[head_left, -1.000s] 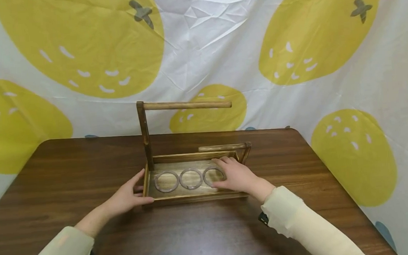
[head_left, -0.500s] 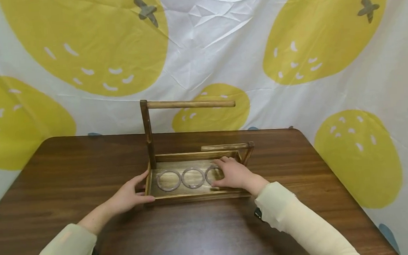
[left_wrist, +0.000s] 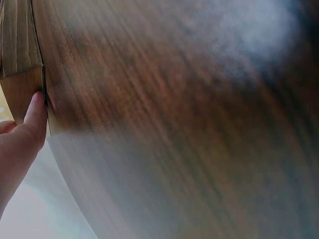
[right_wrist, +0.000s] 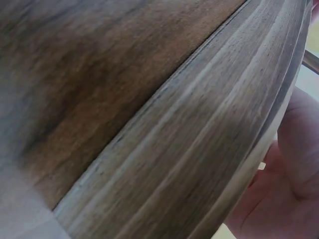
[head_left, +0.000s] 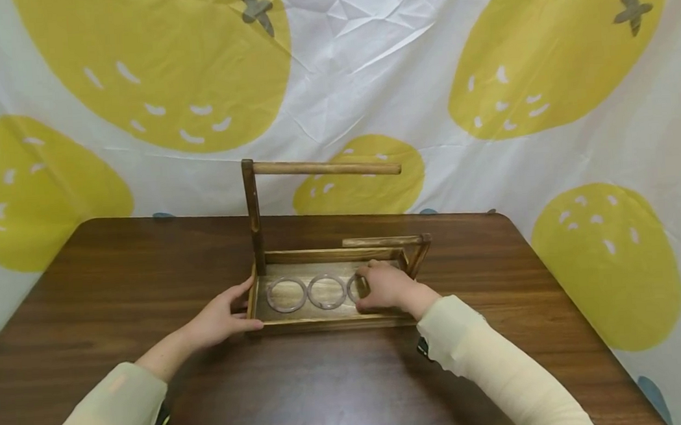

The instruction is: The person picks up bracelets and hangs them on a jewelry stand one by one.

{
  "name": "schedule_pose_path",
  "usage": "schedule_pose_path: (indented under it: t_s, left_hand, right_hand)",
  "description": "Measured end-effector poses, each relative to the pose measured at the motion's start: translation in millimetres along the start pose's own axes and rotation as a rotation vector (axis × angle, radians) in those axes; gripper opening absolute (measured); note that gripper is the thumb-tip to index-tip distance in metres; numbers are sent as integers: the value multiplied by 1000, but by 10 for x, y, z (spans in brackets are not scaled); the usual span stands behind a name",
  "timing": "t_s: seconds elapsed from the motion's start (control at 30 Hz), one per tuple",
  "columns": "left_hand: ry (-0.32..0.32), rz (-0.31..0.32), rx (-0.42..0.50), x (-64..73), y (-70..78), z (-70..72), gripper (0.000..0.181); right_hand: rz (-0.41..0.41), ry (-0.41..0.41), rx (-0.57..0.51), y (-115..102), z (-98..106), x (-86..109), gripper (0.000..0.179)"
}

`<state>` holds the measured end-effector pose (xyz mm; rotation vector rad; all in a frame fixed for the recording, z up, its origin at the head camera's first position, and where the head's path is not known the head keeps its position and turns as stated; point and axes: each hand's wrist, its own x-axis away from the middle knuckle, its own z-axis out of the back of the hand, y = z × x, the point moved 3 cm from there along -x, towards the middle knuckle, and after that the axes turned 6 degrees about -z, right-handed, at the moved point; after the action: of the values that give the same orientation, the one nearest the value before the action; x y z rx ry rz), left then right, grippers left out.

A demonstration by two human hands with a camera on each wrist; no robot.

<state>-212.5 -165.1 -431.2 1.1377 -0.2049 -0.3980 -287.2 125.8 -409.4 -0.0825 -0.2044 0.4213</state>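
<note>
In the head view, a shallow wooden tray (head_left: 335, 324) lies lengthwise on the table. A tall post (head_left: 252, 208) with a long rod rises at its left end, and a shorter post with a rod leans at its right end. Three pale, see-through rings stand in a row inside: the left ring (head_left: 268, 299), the middle ring (head_left: 328, 306) and the right ring (head_left: 350, 288). My left hand (head_left: 218, 319) grips the tray's left end, thumb on the front corner. My right hand (head_left: 387, 289) reaches into the tray, fingers and thumb curled over the right ring, partly hiding it.
The dark wooden table (head_left: 339, 388) extends around the tray. Behind it hangs a white cloth (head_left: 379, 86) printed with large yellow fruit. The long rod (head_left: 326, 167) stretches above the tray toward the right, and the short rod (head_left: 380, 241) lies over its back edge.
The right thumb and fingers have drawn a little closer together over the right ring, covering more of it. The head view has shifted slightly; the left hand keeps its place on the tray.
</note>
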Motion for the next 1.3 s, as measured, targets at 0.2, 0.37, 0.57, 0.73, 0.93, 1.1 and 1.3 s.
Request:
schedule_pose_path:
  t_s: [0.2,0.37,0.57,0.73,0.93,1.1,1.3]
  left_hand:
    - [8,-20,13,-14,-31,7,96]
    - [17,-80,21,-12,-65,-5,98]
    - [15,-25,33,-16,-41,-20,97]
    - [12,1,19,-16,-12,-22,95]
    - [17,-6,9,-19,-28,-17,94]
    - [16,-1,10,-12,-28,-7,95]
    - [13,-6,9,-1,-21,1,95]
  right_hand:
    - [3,12,12,-7,9,-11,68]
    - [-6,31,29,6,-11,-10,71]
    - [-23,43,34,42,-48,-4,72]
    - [-33,46,4,42,-45,16,75]
    - [-29,52,-33,39,-32,39,77]
    - [-34,42,-94,52,-14,76,76]
    - [-22,46,-130,48,35,145,76]
